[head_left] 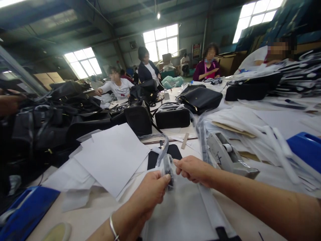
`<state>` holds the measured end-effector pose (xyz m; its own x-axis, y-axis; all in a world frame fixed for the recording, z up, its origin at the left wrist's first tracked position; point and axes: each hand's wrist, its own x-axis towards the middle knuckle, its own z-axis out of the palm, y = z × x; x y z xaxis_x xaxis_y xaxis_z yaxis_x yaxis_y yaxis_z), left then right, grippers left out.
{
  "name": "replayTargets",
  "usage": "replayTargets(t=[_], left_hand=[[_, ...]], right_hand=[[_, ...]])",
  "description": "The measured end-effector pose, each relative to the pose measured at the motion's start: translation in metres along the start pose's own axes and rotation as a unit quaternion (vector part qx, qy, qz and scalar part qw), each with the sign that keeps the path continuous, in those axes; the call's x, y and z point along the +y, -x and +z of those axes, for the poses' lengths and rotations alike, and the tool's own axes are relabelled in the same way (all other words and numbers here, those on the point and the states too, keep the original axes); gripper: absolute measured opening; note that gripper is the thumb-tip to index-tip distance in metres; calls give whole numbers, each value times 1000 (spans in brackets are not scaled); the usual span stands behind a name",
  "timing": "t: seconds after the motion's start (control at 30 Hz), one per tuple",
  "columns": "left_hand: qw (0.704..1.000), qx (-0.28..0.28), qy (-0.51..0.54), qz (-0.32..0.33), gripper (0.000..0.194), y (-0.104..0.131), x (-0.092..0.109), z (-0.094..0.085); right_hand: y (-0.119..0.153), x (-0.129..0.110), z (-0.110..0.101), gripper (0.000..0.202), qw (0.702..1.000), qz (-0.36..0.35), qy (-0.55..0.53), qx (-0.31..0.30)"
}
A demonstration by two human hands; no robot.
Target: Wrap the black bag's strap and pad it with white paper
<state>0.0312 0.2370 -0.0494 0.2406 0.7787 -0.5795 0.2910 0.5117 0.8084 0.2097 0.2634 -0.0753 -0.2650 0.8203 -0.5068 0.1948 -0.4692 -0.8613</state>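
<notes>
My left hand [152, 189], with a bracelet at its wrist, pinches a strap wrapped in clear plastic [167, 167] between thumb and fingers. My right hand [192, 169] is closed in a pinch just right of that strap; whatever sits between its fingertips is too small to make out. Under both hands lies a flat piece covered by a white translucent sheet [182, 211]. Black material [177, 151] shows at its far end, and a black corner [222, 232] at its near right. More plastic-wrapped strap loops up beyond my left hand.
Loose white paper sheets [117, 154] lie to the left, beside piled black bags [50, 117]. A grey tape dispenser [223, 152] stands close to my right forearm. Blue dispensers [27, 211] sit at both sides. Black bags [173, 117] stand ahead; several people work around the table.
</notes>
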Motion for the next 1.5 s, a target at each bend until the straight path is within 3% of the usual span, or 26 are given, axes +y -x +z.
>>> replayTargets(t=[0.13,0.3,0.4,0.5,0.63,0.73,0.83,0.9,0.97,1.03,1.1,1.17,1.23,1.33,1.4,1.5], left_hand=[[1000,-16,-24,6,13,2,0,4],[994,-16,-113,2,15,-1,-2,12],[993,-21,-117,-7,11,-2,-2,13],[998,-55,-35,-19,11,-1,1,8],[980,-71,182,-42,33,-4,6,-3],[977,-39,205,-29,46,-12,6,0],[991,-9,133,5,49,-21,-1,9],[995,8,100,18,49,-25,-5,14],[997,13,70,29,48,-26,-9,15],[999,13,37,30,45,-24,-10,12],[1000,12,13,26,42,-21,-8,9],[1000,4,4,11,40,-16,-3,5],[1000,-13,4,-6,38,-11,3,5],[999,-42,14,-23,34,-2,14,11],[998,-48,18,-23,34,5,18,17],[999,-32,20,-16,39,22,15,29]], right_hand=[[8,-1,5,46,999,9,5,-40],[3,2,19,37,988,-73,137,24],[-1,10,24,33,984,-120,119,49],[-1,15,24,31,991,-115,42,45],[2,12,19,26,986,-150,52,45],[3,12,17,24,947,-234,201,87],[7,17,17,19,862,-279,399,139],[13,20,14,20,819,-290,483,110],[23,21,6,20,803,-306,506,75],[35,20,-7,21,818,-316,471,95],[49,22,-25,24,851,-287,410,160],[63,28,-39,31,890,-214,356,186],[76,37,-45,37,920,-137,329,165],[90,49,-35,47,926,-96,325,166],[96,53,-22,62,924,-97,320,186],[106,57,-5,61,937,-122,260,198]])
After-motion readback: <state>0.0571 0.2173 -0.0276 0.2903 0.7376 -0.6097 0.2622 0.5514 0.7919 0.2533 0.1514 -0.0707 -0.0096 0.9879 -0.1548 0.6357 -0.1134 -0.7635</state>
